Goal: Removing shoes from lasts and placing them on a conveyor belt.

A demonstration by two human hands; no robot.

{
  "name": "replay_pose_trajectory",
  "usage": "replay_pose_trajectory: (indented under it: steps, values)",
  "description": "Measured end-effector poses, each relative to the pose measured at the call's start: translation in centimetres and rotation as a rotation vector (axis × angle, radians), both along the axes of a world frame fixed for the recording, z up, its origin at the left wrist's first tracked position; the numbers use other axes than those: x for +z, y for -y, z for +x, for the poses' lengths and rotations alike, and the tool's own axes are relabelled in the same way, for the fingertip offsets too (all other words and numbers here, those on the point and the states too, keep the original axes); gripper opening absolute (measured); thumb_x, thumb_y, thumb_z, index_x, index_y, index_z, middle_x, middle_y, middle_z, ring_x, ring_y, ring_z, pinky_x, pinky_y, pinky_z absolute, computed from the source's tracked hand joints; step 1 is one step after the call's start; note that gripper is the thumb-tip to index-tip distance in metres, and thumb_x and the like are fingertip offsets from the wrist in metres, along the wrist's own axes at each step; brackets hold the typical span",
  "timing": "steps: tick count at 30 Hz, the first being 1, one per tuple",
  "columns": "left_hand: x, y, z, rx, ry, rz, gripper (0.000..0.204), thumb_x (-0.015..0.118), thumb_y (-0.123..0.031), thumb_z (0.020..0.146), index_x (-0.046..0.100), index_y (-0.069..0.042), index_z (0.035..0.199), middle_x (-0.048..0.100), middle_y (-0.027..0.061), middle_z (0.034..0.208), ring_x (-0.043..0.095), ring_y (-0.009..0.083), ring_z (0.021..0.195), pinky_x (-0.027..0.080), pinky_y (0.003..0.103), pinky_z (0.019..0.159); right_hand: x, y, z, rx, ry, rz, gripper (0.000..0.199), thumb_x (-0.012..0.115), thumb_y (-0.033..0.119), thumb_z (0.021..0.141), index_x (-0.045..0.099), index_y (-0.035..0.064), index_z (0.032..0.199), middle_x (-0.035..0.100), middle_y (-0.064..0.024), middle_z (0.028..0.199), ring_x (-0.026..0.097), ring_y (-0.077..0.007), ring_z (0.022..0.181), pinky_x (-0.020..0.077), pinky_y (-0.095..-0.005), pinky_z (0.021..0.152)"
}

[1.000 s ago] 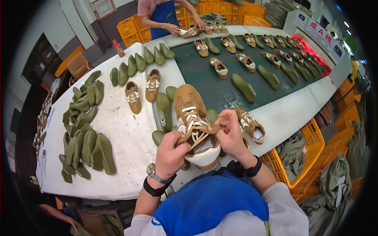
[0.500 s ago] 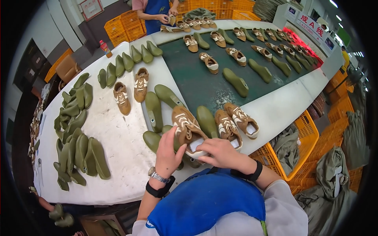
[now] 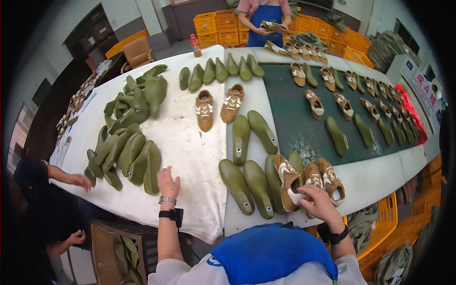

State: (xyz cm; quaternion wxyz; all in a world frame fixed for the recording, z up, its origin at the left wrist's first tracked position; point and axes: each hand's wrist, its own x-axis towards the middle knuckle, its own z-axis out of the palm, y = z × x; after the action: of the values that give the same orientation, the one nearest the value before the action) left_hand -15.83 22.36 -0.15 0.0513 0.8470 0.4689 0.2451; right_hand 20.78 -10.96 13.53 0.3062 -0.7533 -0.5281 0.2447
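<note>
My right hand (image 3: pixel 319 203) pinches the heel collar of a brown sneaker (image 3: pixel 286 175) with white stripes. The shoe's toe points away from me, and it rests over green shoe lasts near the table's front edge. Two more brown sneakers (image 3: pixel 331 178) stand close by on its right. Left of it lie several green shoe lasts (image 3: pixel 259 185) with metal-rimmed holes. My left hand (image 3: pixel 168 183) is off the sneaker, fingers apart and holding nothing, just right of a heap of green lasts (image 3: pixel 152 166) on the white cloth.
Beyond the hands, a brown sneaker pair (image 3: pixel 204 111) and a row of lasts (image 3: pixel 221 70) stand on the white table (image 3: pixel 190 156). A green belt (image 3: pixel 304 142) carries sneakers and lasts. A co-worker's hand (image 3: pixel 78 181) is at left; another person (image 3: pixel 266 21) holds a shoe opposite.
My left hand has let go of the sneaker and moved left towards the heap of lasts. My right hand stays on the sneaker's heel. The view has swung left.
</note>
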Motion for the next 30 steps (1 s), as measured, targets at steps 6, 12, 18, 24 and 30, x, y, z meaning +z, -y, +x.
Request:
replay_pose_trajectory:
  steps: [6,12,18,24,30]
  values:
    - [-3.8,-6.2,-7.7,0.663,-0.049,-0.360,0.085,0.070,-0.024,0.067,0.024,-0.006,0.136,0.038,0.0176,0.130,0.036,0.0340,0.121,0.036,0.039,0.099,-0.1,-1.3,0.5,0.026,0.080,0.019,0.033,0.066,0.013,0.076,0.059,0.0055,0.107,0.060,-0.0109,0.087,0.056,-0.0197,0.060,0.0454,-0.0294,0.057]
    - [-3.0,-4.2,-5.7,0.701,-0.185,-0.372,0.077,0.065,-0.017,0.066,0.032,-0.028,0.135,0.022,0.0188,0.142,0.026,0.0395,0.126,0.031,0.054,0.098,-1.0,-1.7,1.0,-0.069,0.046,0.002,0.028,0.065,0.010,0.076,0.060,0.0044,0.103,0.061,-0.0098,0.076,0.056,-0.0203,0.058,0.0453,-0.0303,0.055]
    - [-2.0,0.9,-2.6,0.372,-0.322,-0.030,0.066,0.069,-0.017,0.063,0.048,-0.025,0.125,0.021,0.0211,0.142,0.037,0.0401,0.116,0.038,0.051,0.086,-0.5,-3.7,1.0,-0.003,0.041,0.007,0.024,0.062,0.013,0.078,0.061,0.0051,0.101,0.063,-0.0100,0.079,0.059,-0.0241,0.063,0.0466,-0.0325,0.060]
    - [-1.8,-3.9,-3.2,0.523,0.109,-0.266,0.046,0.072,-0.026,0.067,0.057,-0.004,0.105,0.063,0.0209,0.093,0.059,0.0393,0.085,0.047,0.046,0.074,-0.3,-3.4,1.2,0.023,0.042,0.021,0.024,0.062,0.013,0.079,0.062,0.0056,0.101,0.063,-0.0119,0.079,0.060,-0.0262,0.066,0.0473,-0.0335,0.062]
    - [-0.8,-2.2,8.4,0.127,-0.023,-0.234,0.040,0.064,-0.037,0.073,0.062,-0.004,0.096,0.063,0.0205,0.073,0.062,0.0380,0.070,0.050,0.045,0.065,0.4,-4.7,2.9,0.111,0.126,0.113,0.023,0.060,0.013,0.080,0.061,0.0069,0.101,0.062,-0.0130,0.081,0.061,-0.0295,0.071,0.0485,-0.0361,0.063]
